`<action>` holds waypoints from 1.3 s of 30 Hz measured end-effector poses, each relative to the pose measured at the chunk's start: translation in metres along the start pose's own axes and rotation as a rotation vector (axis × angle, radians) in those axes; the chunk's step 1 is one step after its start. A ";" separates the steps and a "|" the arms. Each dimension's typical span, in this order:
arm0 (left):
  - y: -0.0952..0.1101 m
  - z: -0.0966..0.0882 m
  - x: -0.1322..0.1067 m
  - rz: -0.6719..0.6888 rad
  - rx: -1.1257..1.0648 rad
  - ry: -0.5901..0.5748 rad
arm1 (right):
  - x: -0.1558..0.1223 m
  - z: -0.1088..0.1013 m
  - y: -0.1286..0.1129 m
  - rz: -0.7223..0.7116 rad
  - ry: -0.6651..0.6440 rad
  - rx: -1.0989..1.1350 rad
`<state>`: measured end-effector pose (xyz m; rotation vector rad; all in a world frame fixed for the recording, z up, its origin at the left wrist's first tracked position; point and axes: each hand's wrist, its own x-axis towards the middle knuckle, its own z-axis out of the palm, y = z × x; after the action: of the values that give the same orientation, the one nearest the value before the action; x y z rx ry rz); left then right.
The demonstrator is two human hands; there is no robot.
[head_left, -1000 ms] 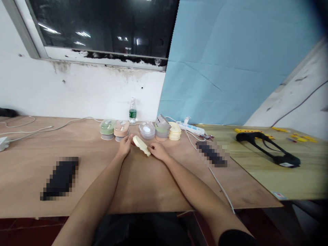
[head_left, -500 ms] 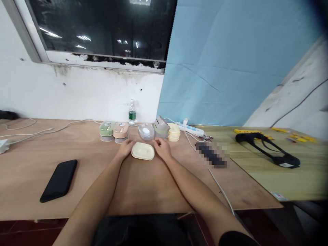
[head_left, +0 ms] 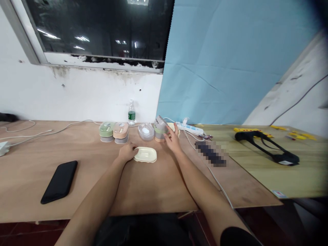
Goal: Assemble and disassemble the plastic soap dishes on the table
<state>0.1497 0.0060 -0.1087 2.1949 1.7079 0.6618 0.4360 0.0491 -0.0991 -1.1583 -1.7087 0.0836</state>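
Observation:
A shallow cream plastic tray or lid (head_left: 145, 154) lies on the table in front of me, its recessed side facing up. My left hand (head_left: 128, 152) grips its left edge between thumb and fingers. At the right side of a tilted stack of grey, green and peach containers (head_left: 160, 129) is my right hand (head_left: 174, 139), fingers apart; whether they touch the stack I cannot tell. Behind that hand a pile of cream lids (head_left: 171, 125) is mostly hidden. Clear round lids or bowls (head_left: 146, 132) lie left of the stack.
Farther left stand a green-lidded lunch box (head_left: 107, 129) and a pink-lidded one (head_left: 121, 130), with a water bottle (head_left: 131, 114) behind. A black phone (head_left: 59, 181) lies at left. A power strip (head_left: 191, 128), cables and a black strap-like frame (head_left: 266, 148) are at right.
My right hand has left the cream tray and moved right and up to the container stack. The tray has shifted slightly right and its recessed side shows more clearly; my left hand stays at it.

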 end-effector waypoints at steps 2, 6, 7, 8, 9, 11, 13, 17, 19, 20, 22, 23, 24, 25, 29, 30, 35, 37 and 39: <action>0.001 0.001 0.000 0.006 0.017 -0.009 | 0.002 0.001 0.007 0.014 -0.066 0.059; 0.000 0.001 -0.001 0.017 0.031 -0.009 | 0.002 0.003 0.011 0.003 -0.105 0.093; 0.000 0.000 -0.001 0.018 0.032 -0.008 | 0.002 0.003 0.010 -0.004 -0.100 0.095; 0.000 0.000 -0.001 0.018 0.033 -0.008 | 0.001 0.003 0.009 -0.010 -0.093 0.101; 0.000 0.000 -0.001 0.018 0.033 -0.008 | 0.000 0.003 0.007 -0.016 -0.082 0.112; 0.000 -0.001 -0.002 0.018 0.033 -0.011 | -0.001 0.003 0.001 -0.026 -0.043 0.145; 0.001 -0.001 -0.002 0.019 0.032 -0.015 | -0.002 0.002 -0.004 -0.033 0.001 0.172; 0.004 -0.003 -0.003 0.016 0.028 -0.014 | -0.002 0.002 -0.014 -0.053 0.090 0.215; 0.005 -0.004 -0.004 0.014 0.027 -0.012 | -0.002 0.003 -0.017 -0.060 0.154 0.246; 0.005 -0.005 -0.004 0.013 0.026 -0.012 | -0.002 0.004 -0.018 -0.053 0.196 0.256; 0.005 -0.005 -0.005 0.011 0.024 -0.013 | -0.003 0.006 -0.019 -0.014 0.302 0.254; 0.005 -0.005 -0.005 0.010 0.024 -0.013 | -0.004 0.007 -0.019 0.010 0.359 0.239; 0.005 -0.004 -0.004 0.009 0.023 -0.014 | -0.005 0.007 -0.020 0.031 0.405 0.216; 0.005 -0.004 -0.004 0.007 0.016 -0.014 | -0.007 0.006 -0.021 0.046 0.433 0.191; 0.005 -0.004 -0.004 0.032 -0.114 0.045 | -0.015 0.005 -0.035 0.063 0.349 0.153; 0.006 -0.004 -0.005 0.045 -0.169 0.088 | -0.017 0.007 -0.041 0.066 0.293 0.163; 0.007 -0.010 -0.009 0.070 -0.340 0.377 | -0.028 0.024 -0.069 0.161 -0.060 0.299; 0.008 -0.013 -0.011 0.080 -0.345 0.440 | -0.032 0.032 -0.076 0.263 -0.187 0.420; 0.012 -0.014 -0.013 0.095 -0.361 0.461 | -0.035 0.036 -0.079 0.352 -0.283 0.536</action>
<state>0.1495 -0.0102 -0.0932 1.9748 1.5188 1.4670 0.3580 -0.0026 -0.0975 -1.0516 -1.5606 0.9031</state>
